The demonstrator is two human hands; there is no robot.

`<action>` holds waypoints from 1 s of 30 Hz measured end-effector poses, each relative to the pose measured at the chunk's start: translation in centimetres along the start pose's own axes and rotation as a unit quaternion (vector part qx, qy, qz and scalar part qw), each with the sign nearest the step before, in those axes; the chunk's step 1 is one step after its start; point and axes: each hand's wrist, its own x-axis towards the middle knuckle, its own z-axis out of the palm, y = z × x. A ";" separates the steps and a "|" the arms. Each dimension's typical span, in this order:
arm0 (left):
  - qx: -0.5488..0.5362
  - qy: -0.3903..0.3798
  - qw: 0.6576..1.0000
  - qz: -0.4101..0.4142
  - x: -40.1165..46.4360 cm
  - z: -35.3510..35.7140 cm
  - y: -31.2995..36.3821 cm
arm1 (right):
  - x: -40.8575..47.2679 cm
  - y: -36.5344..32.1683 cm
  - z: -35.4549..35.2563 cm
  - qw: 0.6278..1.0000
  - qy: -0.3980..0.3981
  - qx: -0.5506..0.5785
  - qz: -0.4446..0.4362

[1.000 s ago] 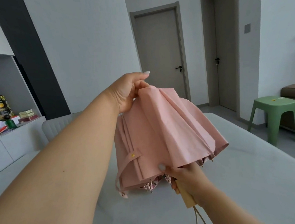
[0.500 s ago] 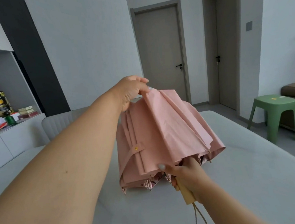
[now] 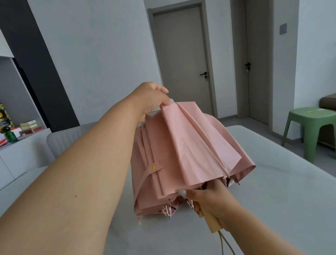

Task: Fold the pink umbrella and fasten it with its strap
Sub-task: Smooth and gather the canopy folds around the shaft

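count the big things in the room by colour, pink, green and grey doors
pink: 1, the folding fabric umbrella
green: 1, the plastic stool
grey doors: 2, a flat door with a black lever handle and a second grey door to its right
total: 4

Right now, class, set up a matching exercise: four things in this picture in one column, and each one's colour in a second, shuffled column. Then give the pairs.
Things:
1. umbrella canopy
2. stool
3. umbrella handle
4. door handle

Colours:
A. green
B. black
C. pink
D. pale wood-yellow

Pairs: 1-C, 2-A, 3-D, 4-B
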 end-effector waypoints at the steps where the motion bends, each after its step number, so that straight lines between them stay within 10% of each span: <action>1: 0.008 0.008 1.000 0.000 0.0 0.0 -0.1 | 0.0 -0.1 0.0 1.000 0.001 0.004 0.000; 30: 0.153 0.261 0.950 -0.081 -3.7 5.6 -8.6 | 0.4 0.6 -0.1 0.994 0.051 0.062 0.070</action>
